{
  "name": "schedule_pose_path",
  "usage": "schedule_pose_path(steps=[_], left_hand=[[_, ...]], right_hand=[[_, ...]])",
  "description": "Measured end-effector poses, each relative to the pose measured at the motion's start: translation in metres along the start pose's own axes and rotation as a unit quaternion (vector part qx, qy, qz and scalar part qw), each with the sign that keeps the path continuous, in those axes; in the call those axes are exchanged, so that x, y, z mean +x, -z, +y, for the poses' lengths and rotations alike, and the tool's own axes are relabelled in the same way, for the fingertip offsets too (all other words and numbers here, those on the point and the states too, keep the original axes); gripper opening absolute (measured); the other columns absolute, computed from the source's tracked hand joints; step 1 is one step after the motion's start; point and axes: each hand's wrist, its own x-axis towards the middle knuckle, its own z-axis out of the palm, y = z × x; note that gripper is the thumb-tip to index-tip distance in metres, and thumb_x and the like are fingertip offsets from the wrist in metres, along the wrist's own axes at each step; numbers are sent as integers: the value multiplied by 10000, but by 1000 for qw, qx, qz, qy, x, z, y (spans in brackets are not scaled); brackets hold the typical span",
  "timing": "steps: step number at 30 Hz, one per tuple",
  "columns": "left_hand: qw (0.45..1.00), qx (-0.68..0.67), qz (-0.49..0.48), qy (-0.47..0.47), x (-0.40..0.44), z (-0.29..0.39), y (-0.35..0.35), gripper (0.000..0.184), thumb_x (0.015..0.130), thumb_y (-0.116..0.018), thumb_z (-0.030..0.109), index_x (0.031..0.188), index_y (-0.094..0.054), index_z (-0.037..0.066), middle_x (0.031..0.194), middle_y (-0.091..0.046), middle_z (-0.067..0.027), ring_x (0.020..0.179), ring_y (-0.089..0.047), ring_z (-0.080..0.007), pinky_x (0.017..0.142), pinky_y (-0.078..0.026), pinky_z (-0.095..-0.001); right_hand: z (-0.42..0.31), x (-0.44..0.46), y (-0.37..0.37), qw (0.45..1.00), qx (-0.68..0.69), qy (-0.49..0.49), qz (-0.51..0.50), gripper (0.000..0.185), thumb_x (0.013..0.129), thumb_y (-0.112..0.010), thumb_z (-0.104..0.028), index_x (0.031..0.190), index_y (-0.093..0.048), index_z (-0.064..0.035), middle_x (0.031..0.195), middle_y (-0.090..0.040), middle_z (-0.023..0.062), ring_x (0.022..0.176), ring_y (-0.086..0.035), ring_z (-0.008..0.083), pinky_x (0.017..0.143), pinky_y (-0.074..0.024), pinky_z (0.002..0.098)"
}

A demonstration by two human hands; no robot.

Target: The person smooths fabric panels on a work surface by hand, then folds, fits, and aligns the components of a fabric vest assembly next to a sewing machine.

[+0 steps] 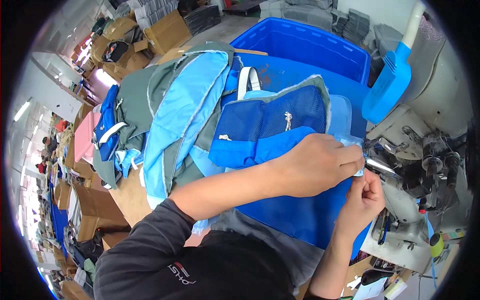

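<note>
My left hand reaches across to the right and pinches the edge of a light blue fabric piece beside the sewing machine. Just below it, my right hand has thumb and fingers pressed together near the same edge; what they grip is too small to make out. A blue mesh-pocket panel with white cord ends lies by my left hand, joined to grey-green fabric and a white strap loop. The machine's needle area is partly hidden behind metal parts and my fingers.
Light blue and grey-green sewn pieces are heaped left on the blue work surface. A blue plastic bin stands beyond it. A blue plastic piece on a white tube hangs by the machine. Cardboard boxes stand further left.
</note>
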Motion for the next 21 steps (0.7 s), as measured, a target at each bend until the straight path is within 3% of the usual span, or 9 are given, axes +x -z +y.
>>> schedule_pose_path(steps=[8,21], left_hand=[[993,-92,41,64,0,1,-7,322,713,-741,19,1013,-708,132,842,-551,-5,634,-612,-188,528,-479,-330],[995,-61,65,37,-2,-5,-17,169,794,-726,104,962,-735,120,872,-588,11,628,-607,-167,541,-482,-325]], right_hand=[[1,2,3,998,-44,48,-4,29,933,-700,-3,923,-691,22,643,-522,-72,588,-408,-4,533,-290,188],[-2,5,5,999,-40,10,-9,16,934,-696,-1,928,-690,12,632,-544,-65,578,-441,-8,531,-301,181]])
